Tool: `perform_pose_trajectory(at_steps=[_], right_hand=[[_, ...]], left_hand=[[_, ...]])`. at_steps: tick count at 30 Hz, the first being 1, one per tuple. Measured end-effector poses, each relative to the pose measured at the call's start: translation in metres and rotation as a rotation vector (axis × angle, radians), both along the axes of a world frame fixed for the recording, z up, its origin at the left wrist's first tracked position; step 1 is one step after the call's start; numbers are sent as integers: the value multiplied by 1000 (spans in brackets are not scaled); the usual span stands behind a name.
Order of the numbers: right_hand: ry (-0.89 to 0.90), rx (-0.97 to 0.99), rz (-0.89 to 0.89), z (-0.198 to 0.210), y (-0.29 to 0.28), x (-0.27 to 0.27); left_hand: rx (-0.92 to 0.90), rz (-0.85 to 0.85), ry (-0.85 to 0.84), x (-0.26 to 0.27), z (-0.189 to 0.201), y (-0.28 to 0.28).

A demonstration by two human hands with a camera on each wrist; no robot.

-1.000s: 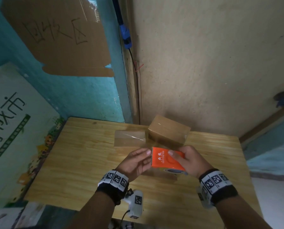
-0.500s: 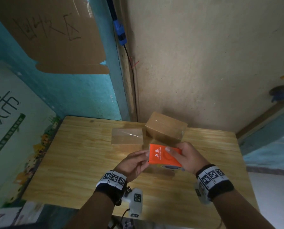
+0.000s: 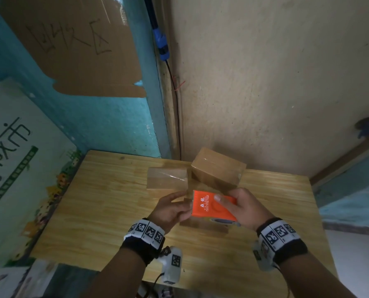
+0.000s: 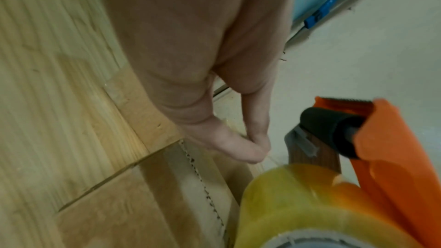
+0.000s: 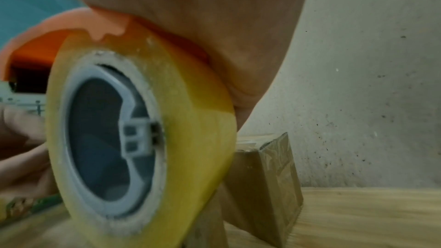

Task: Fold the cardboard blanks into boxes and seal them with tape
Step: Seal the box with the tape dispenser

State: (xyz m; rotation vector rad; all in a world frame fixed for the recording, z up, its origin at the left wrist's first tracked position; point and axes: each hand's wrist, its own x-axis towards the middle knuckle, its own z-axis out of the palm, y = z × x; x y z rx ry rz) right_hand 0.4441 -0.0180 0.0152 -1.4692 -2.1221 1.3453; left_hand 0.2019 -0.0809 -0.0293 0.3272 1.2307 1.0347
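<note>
My right hand (image 3: 235, 203) grips an orange tape dispenser (image 3: 211, 206) from above, thumb across its top. Its yellowish tape roll (image 5: 143, 139) fills the right wrist view, and the black roller and toothed blade (image 4: 334, 120) show in the left wrist view. My left hand (image 3: 184, 204) sits just left of the dispenser's front; its thumb and forefinger (image 4: 250, 150) are pressed together on what looks like the tape's loose end. A brown cardboard box (image 3: 200, 226) lies under both hands, mostly hidden, with a corrugated edge (image 4: 200, 176) showing.
Two taped brown boxes stand at the back of the wooden table (image 3: 106, 211): one flat (image 3: 167, 178), one tilted against the wall (image 3: 218, 168). Walls close the back. A printed board (image 3: 18, 168) leans at the left.
Both hands and the dispenser stay in almost the same spot over the box; the head view has shifted slightly.
</note>
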Motion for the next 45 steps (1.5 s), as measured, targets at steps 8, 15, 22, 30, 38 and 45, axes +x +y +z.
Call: perform_pose_trajectory(at_steps=[8,15,22,30,38,45], right_hand=[[-40,23,8,20,13,6],[-92,80,-32,16,13,31],[-108,6,-76,13,10,31],[-152,-21,-90,3,18,37],[-232,-36,-39,-3,13,38],[-225,-78,-51,8,9,39]], left_hand=[[38,178,25,-13,11,4],[35,207,84,-41,6,2],[-101,95,101,-56,-13,-2],[-55,79,304,-39,-13,14],[68,93,28,-4,5,26],[25,283,-87,17,-21,39]])
